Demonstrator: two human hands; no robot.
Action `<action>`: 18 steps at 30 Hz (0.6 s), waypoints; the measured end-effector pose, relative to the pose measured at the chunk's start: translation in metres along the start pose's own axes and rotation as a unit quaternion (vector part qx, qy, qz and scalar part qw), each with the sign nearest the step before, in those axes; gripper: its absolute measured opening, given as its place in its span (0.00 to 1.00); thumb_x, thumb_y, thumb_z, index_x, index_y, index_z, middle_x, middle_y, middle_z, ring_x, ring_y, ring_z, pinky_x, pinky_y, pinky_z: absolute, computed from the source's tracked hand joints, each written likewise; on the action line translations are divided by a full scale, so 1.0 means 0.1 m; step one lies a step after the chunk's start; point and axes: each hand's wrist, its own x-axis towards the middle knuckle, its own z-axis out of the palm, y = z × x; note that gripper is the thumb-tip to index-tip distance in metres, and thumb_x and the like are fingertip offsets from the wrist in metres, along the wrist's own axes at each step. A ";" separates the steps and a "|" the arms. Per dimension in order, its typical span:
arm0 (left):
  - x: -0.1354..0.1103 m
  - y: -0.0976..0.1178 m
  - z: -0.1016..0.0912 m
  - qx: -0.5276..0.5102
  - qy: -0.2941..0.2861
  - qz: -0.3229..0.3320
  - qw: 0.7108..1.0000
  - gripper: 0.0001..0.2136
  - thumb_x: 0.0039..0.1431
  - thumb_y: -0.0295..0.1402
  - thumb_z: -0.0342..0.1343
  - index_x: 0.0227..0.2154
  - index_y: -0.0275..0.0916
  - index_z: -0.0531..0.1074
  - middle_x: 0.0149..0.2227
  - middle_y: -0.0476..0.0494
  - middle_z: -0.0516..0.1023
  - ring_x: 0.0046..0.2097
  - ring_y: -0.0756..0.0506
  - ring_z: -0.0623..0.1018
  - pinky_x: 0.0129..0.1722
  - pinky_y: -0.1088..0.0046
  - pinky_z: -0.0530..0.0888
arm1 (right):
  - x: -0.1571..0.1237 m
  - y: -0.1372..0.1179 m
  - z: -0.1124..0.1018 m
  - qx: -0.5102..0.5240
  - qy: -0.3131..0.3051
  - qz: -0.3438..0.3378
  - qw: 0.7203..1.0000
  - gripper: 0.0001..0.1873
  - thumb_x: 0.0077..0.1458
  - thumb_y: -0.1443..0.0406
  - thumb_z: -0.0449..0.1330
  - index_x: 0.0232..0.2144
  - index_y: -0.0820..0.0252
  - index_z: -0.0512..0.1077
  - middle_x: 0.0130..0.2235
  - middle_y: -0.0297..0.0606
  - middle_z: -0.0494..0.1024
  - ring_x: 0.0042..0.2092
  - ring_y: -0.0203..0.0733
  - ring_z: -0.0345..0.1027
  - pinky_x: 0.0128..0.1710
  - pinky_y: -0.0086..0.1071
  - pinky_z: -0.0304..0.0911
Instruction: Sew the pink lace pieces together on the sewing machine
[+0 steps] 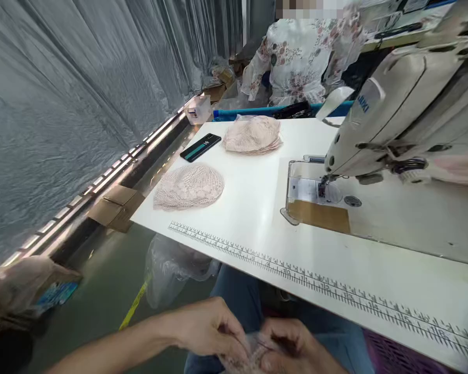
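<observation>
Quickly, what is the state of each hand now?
Left hand: closed, holding thin, pale pinkish lace fabric.
Right hand: closed, holding the same fabric.

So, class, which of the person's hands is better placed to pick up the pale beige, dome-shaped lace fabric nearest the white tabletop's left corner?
Probably the left hand: it lies nearer that lace fabric, while the right hand is farther right. Both hold pale, sheer fabric.

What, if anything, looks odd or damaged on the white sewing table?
Nothing looks spilled or damaged. The flat black phone with teal stripe seems out of place: it lies aslant on the white table, beside a pale pink lace stack, and is no sewing item.
</observation>
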 end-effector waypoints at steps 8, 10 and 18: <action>0.00 -0.17 -0.04 -0.091 -0.017 -0.027 0.995 0.28 0.42 0.56 0.64 0.36 0.35 0.81 0.31 0.42 0.81 0.31 0.47 0.79 0.34 0.78 0.74 | -0.11 0.07 -0.19 0.021 0.035 0.001 0.999 0.23 0.51 0.47 0.62 0.23 0.58 0.61 0.23 0.26 0.58 0.26 0.32 0.47 0.25 0.27 0.44; 0.00 -0.18 -0.05 -0.082 -0.008 -0.013 0.997 0.29 0.43 0.58 0.62 0.36 0.34 0.81 0.31 0.41 0.81 0.32 0.46 0.79 0.34 0.78 0.75 | -0.15 0.10 -0.21 0.026 0.025 0.012 0.999 0.21 0.52 0.48 0.61 0.25 0.58 0.63 0.24 0.27 0.61 0.27 0.32 0.49 0.26 0.28 0.46; 0.02 -0.16 0.01 -0.106 -0.008 -0.011 0.994 0.26 0.43 0.53 0.65 0.38 0.36 0.81 0.34 0.43 0.82 0.35 0.46 0.80 0.37 0.79 0.75 | -0.19 0.02 -0.11 0.054 0.069 0.024 0.996 0.24 0.50 0.46 0.62 0.24 0.59 0.63 0.23 0.26 0.60 0.26 0.32 0.49 0.26 0.28 0.46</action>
